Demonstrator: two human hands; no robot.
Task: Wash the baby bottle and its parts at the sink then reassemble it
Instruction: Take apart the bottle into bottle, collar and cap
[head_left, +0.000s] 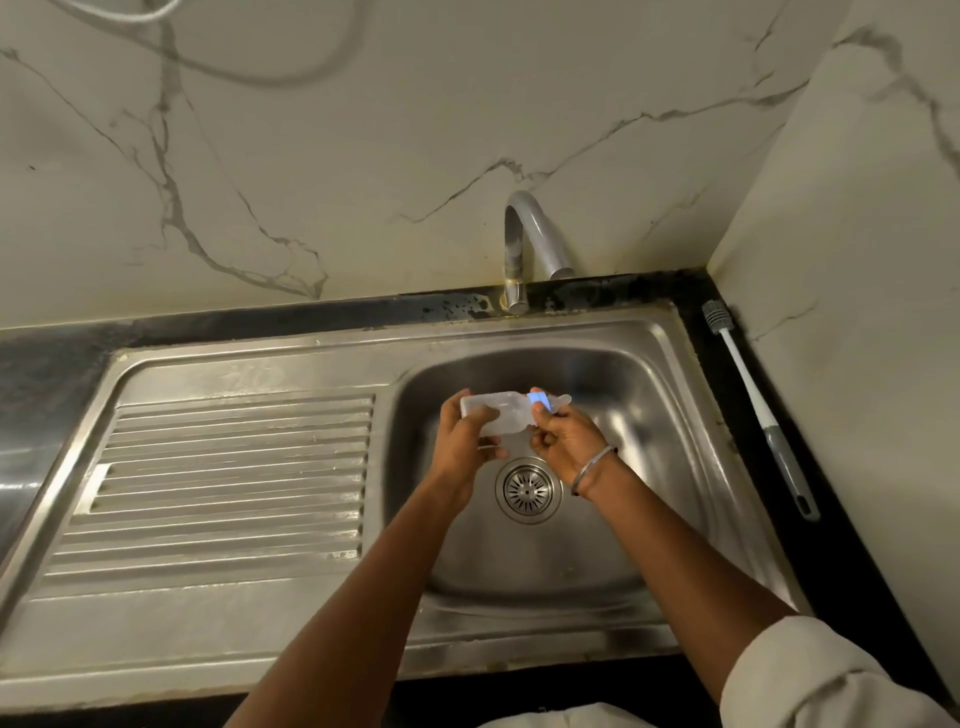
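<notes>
While the steel sink (654, 358) fills most of the black worktop (52, 358), a ribbed drainboard (234, 467) lies at its left. A curved tap (530, 234) stands behind the basin, and a round drain strainer (528, 489) sits in the basin floor. A white-and-grey bottle brush (753, 405) lies on the worktop to the right, well apart from the hands.

Over the basin, the clear baby bottle (498, 415) lies on its side. The left-hand grip (465, 441) wraps round its body. The right-hand grip (566, 441) pinches the blue ring (537, 401) at the neck, with the teat (561, 400) pointing right.

An embossed mark on the steel behind the drainboard is too faint to read.
</notes>
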